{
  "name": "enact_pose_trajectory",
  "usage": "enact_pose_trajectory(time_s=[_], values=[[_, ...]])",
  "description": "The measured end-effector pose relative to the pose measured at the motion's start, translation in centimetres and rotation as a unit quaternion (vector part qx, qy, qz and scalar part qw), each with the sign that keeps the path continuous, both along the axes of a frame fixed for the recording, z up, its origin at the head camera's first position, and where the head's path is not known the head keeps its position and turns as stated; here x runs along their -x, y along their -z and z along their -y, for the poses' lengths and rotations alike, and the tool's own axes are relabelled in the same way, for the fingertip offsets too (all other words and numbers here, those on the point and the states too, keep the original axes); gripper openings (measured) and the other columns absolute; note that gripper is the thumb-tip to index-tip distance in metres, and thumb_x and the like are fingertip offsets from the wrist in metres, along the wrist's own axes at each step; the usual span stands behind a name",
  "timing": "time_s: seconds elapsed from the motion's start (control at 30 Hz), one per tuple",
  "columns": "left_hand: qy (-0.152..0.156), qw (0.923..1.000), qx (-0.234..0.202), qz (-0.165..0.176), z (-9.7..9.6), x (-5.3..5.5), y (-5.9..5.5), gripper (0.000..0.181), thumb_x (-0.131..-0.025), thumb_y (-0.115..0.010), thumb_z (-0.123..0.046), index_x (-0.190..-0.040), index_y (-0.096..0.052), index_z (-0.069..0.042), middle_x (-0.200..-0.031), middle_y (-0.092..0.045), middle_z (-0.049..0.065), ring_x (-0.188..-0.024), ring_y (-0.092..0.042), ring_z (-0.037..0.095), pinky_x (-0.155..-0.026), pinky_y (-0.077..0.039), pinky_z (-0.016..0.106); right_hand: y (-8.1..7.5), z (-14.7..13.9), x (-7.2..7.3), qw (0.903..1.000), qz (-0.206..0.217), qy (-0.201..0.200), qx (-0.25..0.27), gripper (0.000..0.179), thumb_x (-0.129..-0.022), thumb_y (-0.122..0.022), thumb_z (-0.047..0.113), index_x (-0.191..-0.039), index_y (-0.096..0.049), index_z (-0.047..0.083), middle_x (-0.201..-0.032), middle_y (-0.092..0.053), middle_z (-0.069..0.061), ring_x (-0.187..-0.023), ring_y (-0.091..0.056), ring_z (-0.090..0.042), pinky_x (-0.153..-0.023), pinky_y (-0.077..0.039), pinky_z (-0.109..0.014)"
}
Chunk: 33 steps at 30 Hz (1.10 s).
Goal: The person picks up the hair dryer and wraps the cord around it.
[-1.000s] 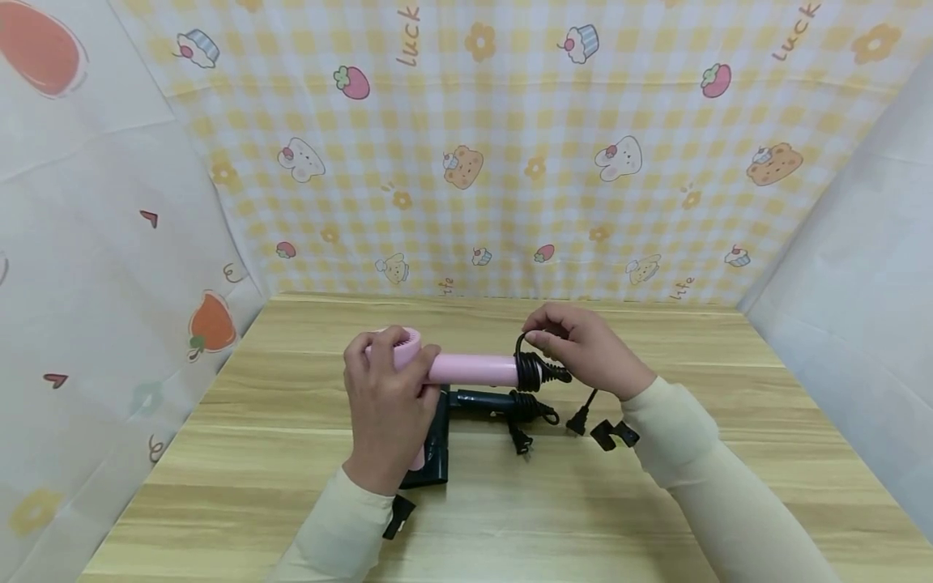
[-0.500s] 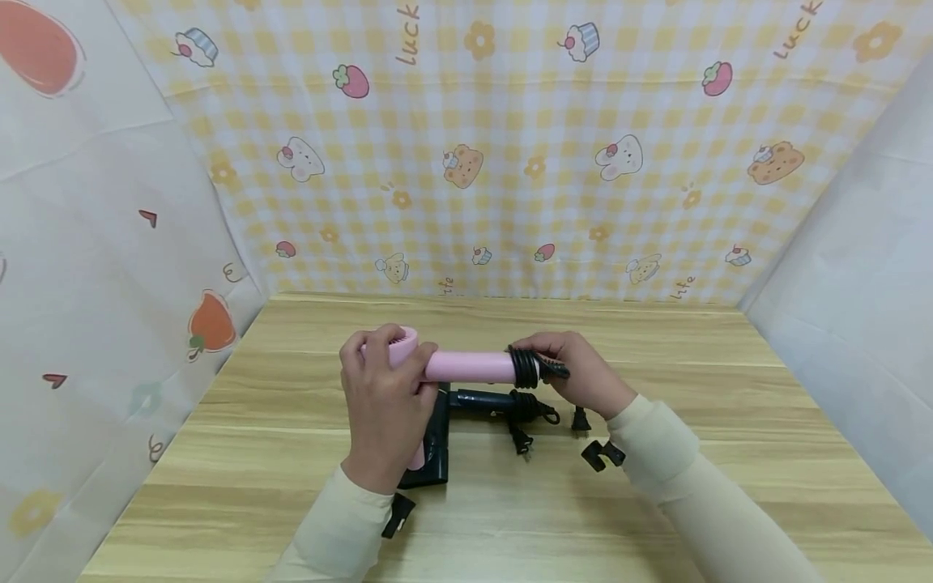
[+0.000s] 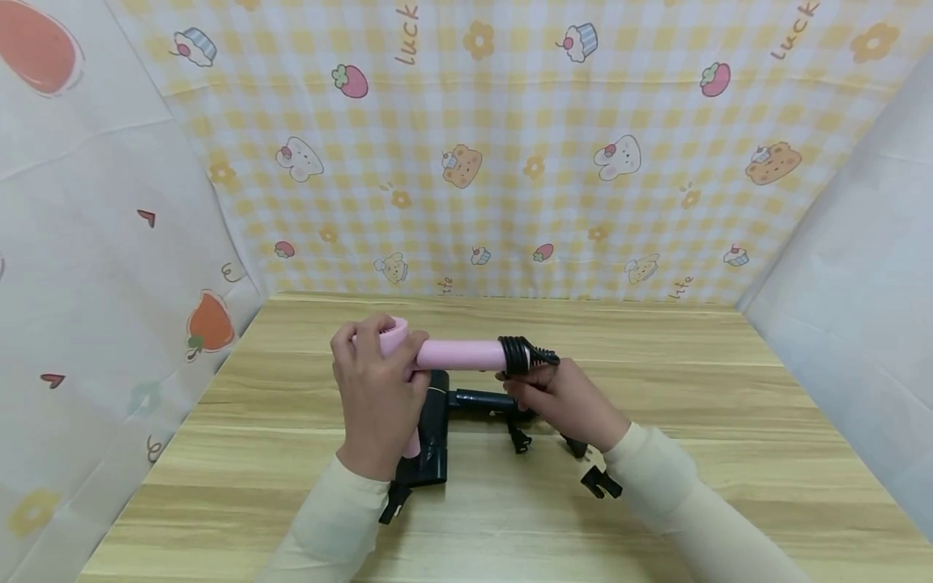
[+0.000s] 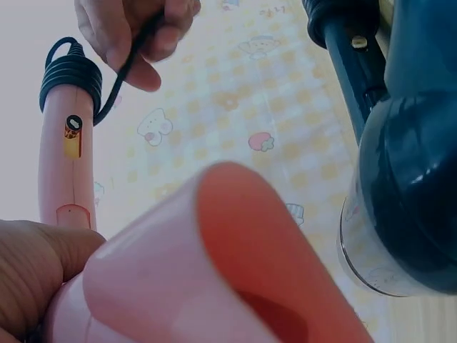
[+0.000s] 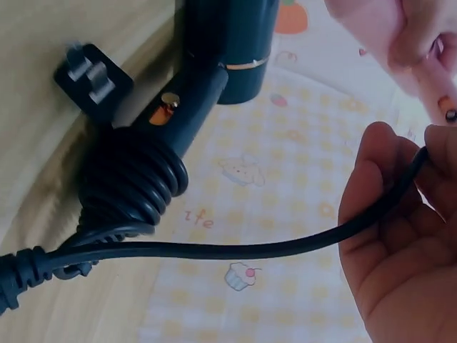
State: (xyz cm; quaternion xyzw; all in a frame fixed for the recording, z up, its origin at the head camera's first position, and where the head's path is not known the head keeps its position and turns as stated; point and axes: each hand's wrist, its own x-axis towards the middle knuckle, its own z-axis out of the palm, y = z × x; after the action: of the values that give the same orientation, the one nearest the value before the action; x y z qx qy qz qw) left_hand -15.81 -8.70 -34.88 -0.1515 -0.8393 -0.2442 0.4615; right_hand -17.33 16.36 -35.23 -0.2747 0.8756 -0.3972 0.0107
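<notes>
A pink hair dryer (image 3: 462,355) is held sideways above the table, its handle toward the right. My left hand (image 3: 379,397) grips it by the head; the left wrist view shows its wide nozzle (image 4: 157,286) close up. Black power cord (image 3: 515,355) is wound in several turns round the handle's end. Just below those turns, my right hand (image 3: 572,397) pinches the cord's loose length, which runs from the fingers to a thick cord end in the right wrist view. The cord's plug (image 3: 576,447) hangs under the right hand, partly hidden.
A dark teal hair dryer (image 3: 436,429) lies on the wooden table (image 3: 510,518) beneath the pink one. Its own cord (image 5: 132,179) is wrapped round its handle, with a two-pin plug (image 5: 93,82) beside it. A patterned cloth (image 3: 466,219) hangs behind the table.
My right hand has passed from above the handle's end to below it, bringing the cord round. The pink hair dryer has shifted slightly up and left with my left hand.
</notes>
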Motion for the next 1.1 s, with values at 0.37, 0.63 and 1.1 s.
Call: enact_pose_trajectory(time_s=[0.37, 0.63, 1.1], values=[[-0.028, 0.9995, 0.007, 0.014, 0.1, 0.3, 0.1, 0.032, -0.067, -0.085, 0.003, -0.096, -0.078, -0.009, -0.115, -0.054, 0.019, -0.108, -0.039, 0.045, -0.077, -0.039, 0.059, -0.7, 0.4, -2.0, 0.9962, -0.077, -0.033, -0.024, 0.016, -0.097, -0.063, 0.013, -0.084, -0.063, 0.022, -0.065, -0.046, 0.012, -0.054, -0.041, -0.004, -0.05, -0.038, -0.023], [-0.03, 0.9994, 0.016, 0.011, -0.2, 0.5, 0.4, 0.033, -0.067, -0.085, 0.004, -0.097, -0.078, -0.009, -0.115, -0.054, 0.019, -0.108, -0.039, 0.045, -0.077, -0.039, 0.058, -1.6, 0.4, -2.8, 0.9869, -0.154, -0.011, -0.044, 0.018, -0.091, -0.061, 0.001, -0.1, -0.071, 0.012, -0.076, -0.054, 0.01, -0.056, -0.039, -0.002, -0.05, -0.038, -0.022], [-0.034, 0.9988, 0.034, 0.013, -0.4, 0.4, 0.3, 0.035, -0.068, -0.088, 0.0, -0.099, -0.077, -0.009, -0.117, -0.052, 0.018, -0.111, -0.039, 0.045, -0.079, -0.038, 0.058, -3.2, 0.5, -3.2, 0.9648, -0.248, 0.044, -0.075, 0.005, -0.089, -0.069, 0.005, -0.092, -0.072, 0.009, -0.078, -0.061, 0.006, -0.057, -0.043, -0.002, -0.05, -0.04, -0.021]])
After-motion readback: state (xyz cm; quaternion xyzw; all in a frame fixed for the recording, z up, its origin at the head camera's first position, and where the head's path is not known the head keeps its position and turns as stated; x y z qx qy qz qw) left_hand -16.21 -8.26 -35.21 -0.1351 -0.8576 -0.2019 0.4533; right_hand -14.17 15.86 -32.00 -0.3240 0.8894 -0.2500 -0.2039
